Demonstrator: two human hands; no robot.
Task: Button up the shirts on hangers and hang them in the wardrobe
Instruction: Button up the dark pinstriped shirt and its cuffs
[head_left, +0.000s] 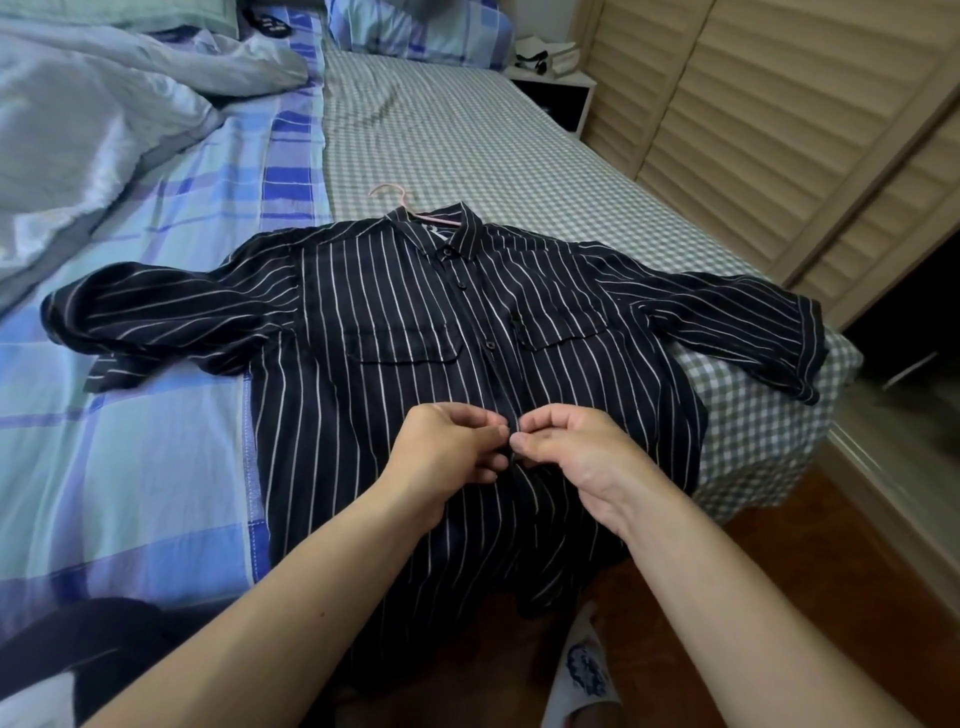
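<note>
Pinching the front edges of the shirt (415, 322) at the middle of its button line, the left hand (447, 447) and right hand (576, 447) meet fingertip to fingertip, fingers curled on the cloth. A slipper (582, 670) shows on the floor at 6 o'clock. The shirt, dark with thin white stripes, lies face up across the near corner of the bed (467, 140), sleeves spread toward 9 and 3 o'clock, its hem hanging over the edge. A pink hanger (397, 200) hook sticks out of the collar at 12 o'clock. Slatted wardrobe doors (753, 130) stand at 2 o'clock.
</note>
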